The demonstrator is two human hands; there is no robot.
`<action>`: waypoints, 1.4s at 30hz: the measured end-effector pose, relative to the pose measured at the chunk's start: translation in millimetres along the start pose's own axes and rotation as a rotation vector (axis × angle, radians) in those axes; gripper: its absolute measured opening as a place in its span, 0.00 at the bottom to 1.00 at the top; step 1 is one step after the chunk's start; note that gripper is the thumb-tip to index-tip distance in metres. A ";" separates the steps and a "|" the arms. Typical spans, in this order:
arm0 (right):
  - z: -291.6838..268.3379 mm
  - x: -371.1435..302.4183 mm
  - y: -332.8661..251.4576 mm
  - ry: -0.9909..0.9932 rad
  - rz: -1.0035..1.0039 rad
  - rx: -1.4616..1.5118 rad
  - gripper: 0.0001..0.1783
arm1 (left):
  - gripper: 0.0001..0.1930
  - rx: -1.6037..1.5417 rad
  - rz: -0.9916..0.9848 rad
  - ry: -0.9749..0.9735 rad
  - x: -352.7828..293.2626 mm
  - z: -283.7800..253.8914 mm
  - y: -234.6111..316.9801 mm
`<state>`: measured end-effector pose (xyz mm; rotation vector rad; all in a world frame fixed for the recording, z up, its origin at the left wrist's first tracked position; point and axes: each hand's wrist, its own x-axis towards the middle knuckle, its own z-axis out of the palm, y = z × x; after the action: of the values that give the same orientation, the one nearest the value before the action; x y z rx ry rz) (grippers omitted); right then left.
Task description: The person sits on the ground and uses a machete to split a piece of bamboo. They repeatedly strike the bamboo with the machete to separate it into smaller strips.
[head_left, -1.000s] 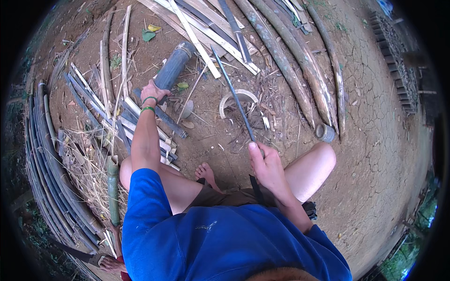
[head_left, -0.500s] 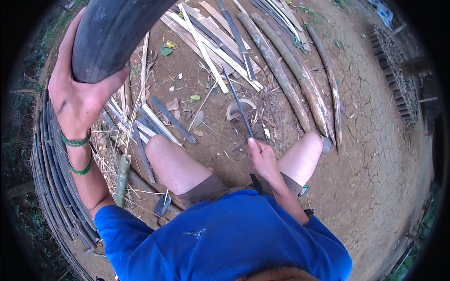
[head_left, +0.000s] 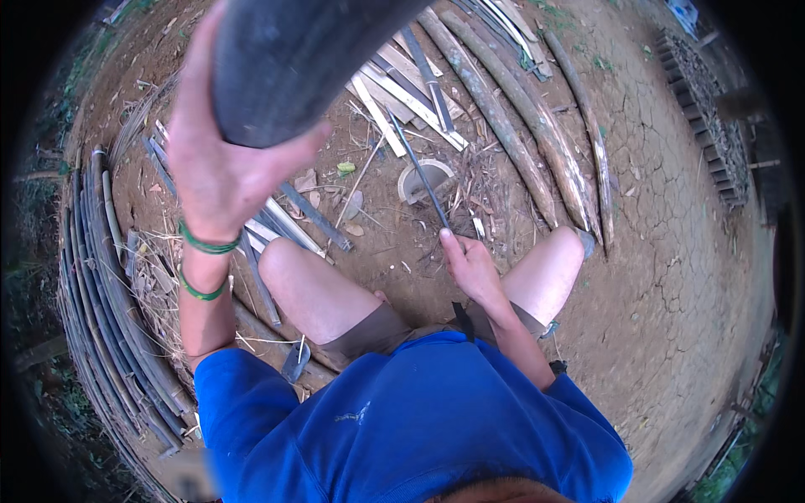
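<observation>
Bamboo section, thick, dark and round, is riding high in your left hand, close under the camera above your left knee, so you are lifting it in over the bare dirt between your legs. Your left fingers are cupping its underside, thumb spread wide against its cut end. Your right hand is clenching the handle of a long, narrow blade pointing toward the split slats; judging by this, you will need the section set down steady before the blade meets it.
</observation>
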<state>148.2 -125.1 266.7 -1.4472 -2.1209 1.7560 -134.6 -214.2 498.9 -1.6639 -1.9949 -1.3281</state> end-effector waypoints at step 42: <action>23.7 164.0 118.6 -0.124 0.369 0.142 0.23 | 0.09 -0.005 -0.470 0.019 -165.3 154.7 -111.4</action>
<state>115.5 -44.4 82.5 -1.8252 -1.8212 2.1182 -120.8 -204.4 247.2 -1.2154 -2.4706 -1.4779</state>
